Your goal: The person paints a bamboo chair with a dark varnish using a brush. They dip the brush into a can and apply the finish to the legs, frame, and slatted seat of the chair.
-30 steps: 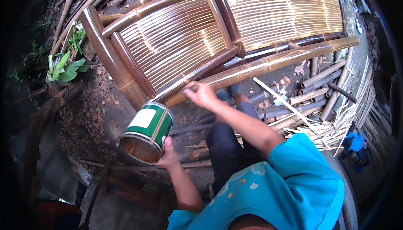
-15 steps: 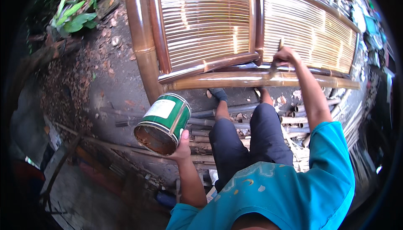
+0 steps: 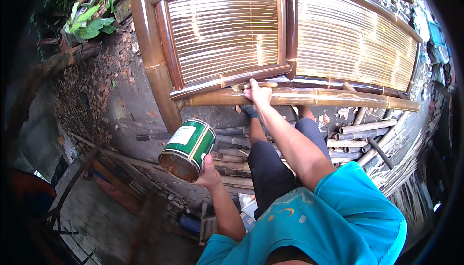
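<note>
My left hand (image 3: pixel 210 173) is closed round the lower side of a green can (image 3: pixel 198 144) with a pale label. The can is tilted, and brown residue coats the inside of its open end. My right hand (image 3: pixel 260 95) grips a paintbrush (image 3: pixel 268 85) by its light wooden handle. The bristles point left, at the gap between the lower bamboo rail (image 3: pixel 220 97) and the slatted panel (image 3: pixel 222 33) above it; whether they touch the bamboo I cannot tell. The bamboo frame looks glossy brown, with a second slatted panel (image 3: pixel 355 40) on the right.
Cut bamboo poles (image 3: pixel 365 132) lie on the ground under and beyond my legs. A thick bamboo post (image 3: pixel 157 67) forms the frame's left side. Dry leaves (image 3: pixel 92 96) cover the soil at left, near a green plant (image 3: pixel 92 26). Thin strips (image 3: pixel 401 168) are heaped at right.
My right hand has swept left along the lower rail with the paintbrush, whose bristles now point left. The left hand still holds the can, nearly in place. The view has shifted slightly.
</note>
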The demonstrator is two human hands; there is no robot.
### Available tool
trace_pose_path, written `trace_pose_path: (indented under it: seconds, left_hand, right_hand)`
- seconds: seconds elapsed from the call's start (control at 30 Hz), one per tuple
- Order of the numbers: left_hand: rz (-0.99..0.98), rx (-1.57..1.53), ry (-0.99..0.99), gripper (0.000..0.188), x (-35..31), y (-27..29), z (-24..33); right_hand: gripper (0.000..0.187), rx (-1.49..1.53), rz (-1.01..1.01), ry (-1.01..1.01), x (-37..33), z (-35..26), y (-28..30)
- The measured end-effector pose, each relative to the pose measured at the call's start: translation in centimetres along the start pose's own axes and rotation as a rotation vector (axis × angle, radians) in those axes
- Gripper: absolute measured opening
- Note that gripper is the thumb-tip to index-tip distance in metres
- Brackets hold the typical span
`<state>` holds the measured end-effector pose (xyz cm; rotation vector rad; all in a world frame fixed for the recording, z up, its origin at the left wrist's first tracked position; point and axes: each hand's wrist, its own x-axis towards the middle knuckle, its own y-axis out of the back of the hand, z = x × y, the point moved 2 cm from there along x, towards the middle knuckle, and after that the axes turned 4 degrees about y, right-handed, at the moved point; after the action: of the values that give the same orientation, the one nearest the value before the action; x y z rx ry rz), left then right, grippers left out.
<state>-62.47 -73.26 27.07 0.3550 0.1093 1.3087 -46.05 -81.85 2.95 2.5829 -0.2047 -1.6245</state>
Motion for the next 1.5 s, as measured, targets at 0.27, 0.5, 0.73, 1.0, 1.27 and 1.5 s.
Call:
trace_pose_path:
  seconds: [0.27,0.5,0.73,1.0,1.27,1.5]
  left_hand:
    - [-0.045,0.033,-0.131,0.084,0.1,-2.4,0.8]
    - [-0.033,0.032,-0.119,0.081,0.7,0.2,0.9]
    - [-0.06,0.036,-0.123,0.078,2.0,4.4,-0.2]
    - [-0.046,-0.002,-0.127,0.084,2.2,4.7,-1.1]
    - [-0.075,0.008,-0.093,0.077,0.4,3.6,-3.5]
    - [0.019,0.099,-0.045,0.077,-4.1,2.0,-4.6]
  right_hand:
    - [0.022,0.255,-0.048,-0.041,-4.2,2.4,-3.2]
    - [0.019,-0.51,-0.077,0.732,-4.7,-2.0,1.8]
    - [0.033,-0.468,-0.098,1.227,-6.2,-1.2,-1.9]
    - [0.026,-0.339,-0.639,0.896,-4.2,-3.5,-1.6]
    - [0.027,-1.286,-0.624,0.824,9.6,-16.2,20.1]
    - [0.026,-1.124,-1.309,1.166,14.5,-10.2,10.2]
